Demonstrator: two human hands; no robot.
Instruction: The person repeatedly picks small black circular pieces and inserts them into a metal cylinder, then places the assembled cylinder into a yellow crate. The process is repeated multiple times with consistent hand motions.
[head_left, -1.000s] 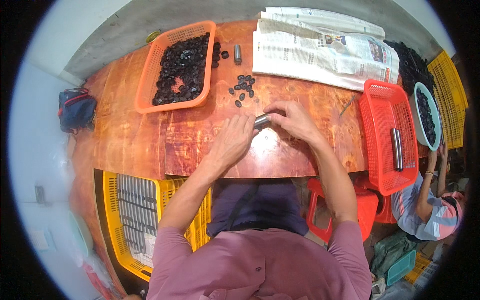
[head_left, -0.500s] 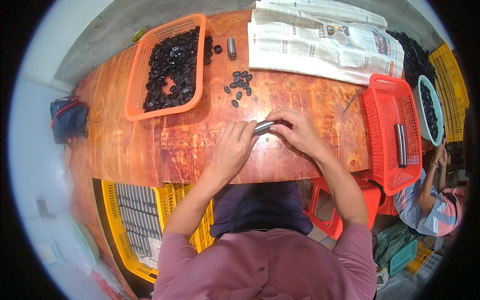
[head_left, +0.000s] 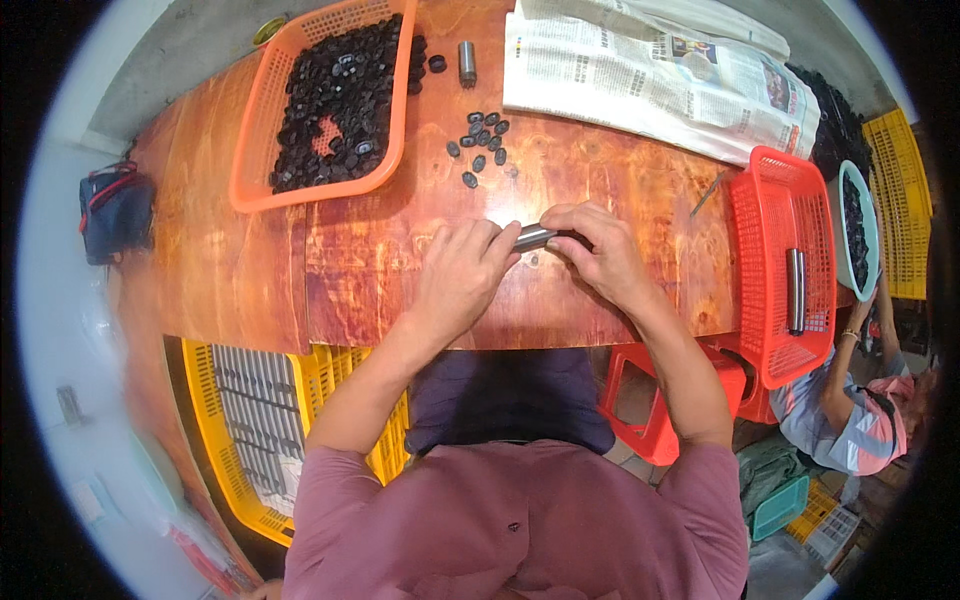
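Note:
A grey metal tube (head_left: pixel 535 238) lies crosswise between my two hands, just above the wooden table (head_left: pixel 390 280). My left hand (head_left: pixel 462 268) is wrapped round its left part, and my right hand (head_left: pixel 600 250) grips its right end with thumb and fingers. Both ends of the tube are hidden in my fingers. Beyond my hands, several small black oval plastic caps (head_left: pixel 479 165) are scattered on the wood. A short metal cylinder (head_left: pixel 467 64) stands behind them, near a round black piece (head_left: pixel 437 63).
An orange basket (head_left: pixel 400 130) of black caps stands at left, newspaper (head_left: pixel 640 90) at the back right. A red basket (head_left: pixel 765 345) holds metal tubes (head_left: pixel 796 290). Yellow crates (head_left: pixel 210 400) with metal tubes sit below left. At far right, a person (head_left: pixel 845 400) reaches to a pale green basin (head_left: pixel 838 215).
The view has shifted slightly. The tube is turned closer to level, and my right fingers have closed further over its right end. The person at right has moved their hands a little.

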